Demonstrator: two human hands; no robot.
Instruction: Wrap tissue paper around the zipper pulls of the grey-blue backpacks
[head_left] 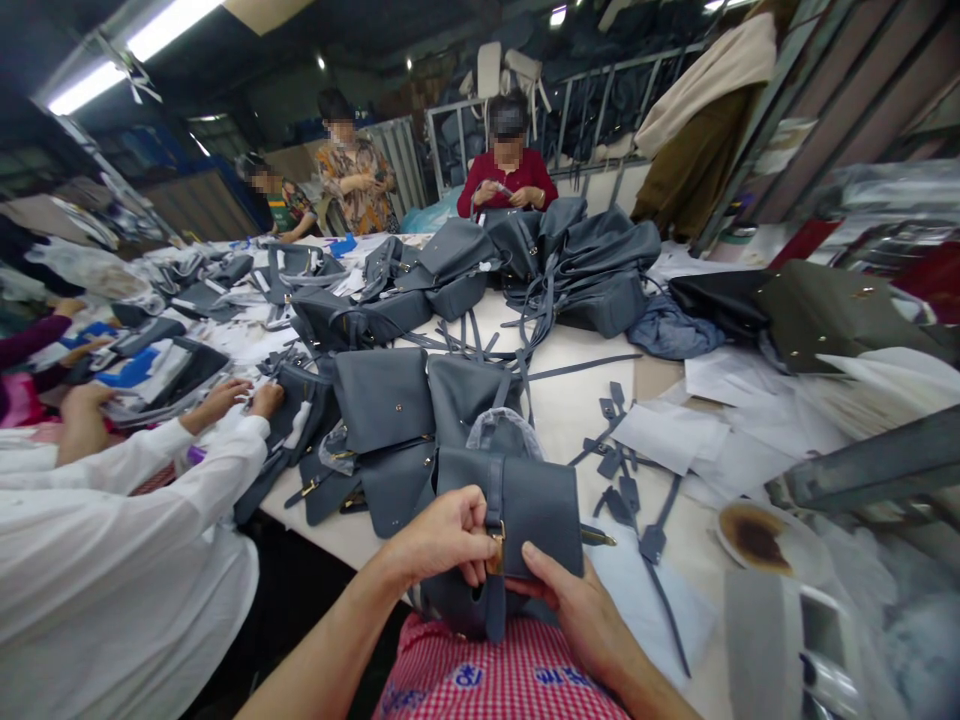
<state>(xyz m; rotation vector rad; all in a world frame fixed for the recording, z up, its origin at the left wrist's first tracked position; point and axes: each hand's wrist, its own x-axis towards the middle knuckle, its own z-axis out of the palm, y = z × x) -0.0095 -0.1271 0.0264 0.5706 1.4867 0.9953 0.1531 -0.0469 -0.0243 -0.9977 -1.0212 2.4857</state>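
Observation:
A small grey-blue leather bag [536, 505] rests at the near table edge, partly over my lap. My left hand [442, 540] pinches the bag's strap and gold clasp [496, 552] at the flap's front. My right hand [574, 600] grips the bag's lower front edge, thumb up on the flap. Clear plastic stuffing [501, 430] shows at the bag's top. More grey-blue bags [386, 400] lie just beyond it.
A person in white sleeves [127, 480] works close on my left. Other people sit at the far side behind a heap of grey bags [577, 260]. Loose straps [626, 490], white paper sheets [675, 435] and a stained dish [757, 540] lie to the right.

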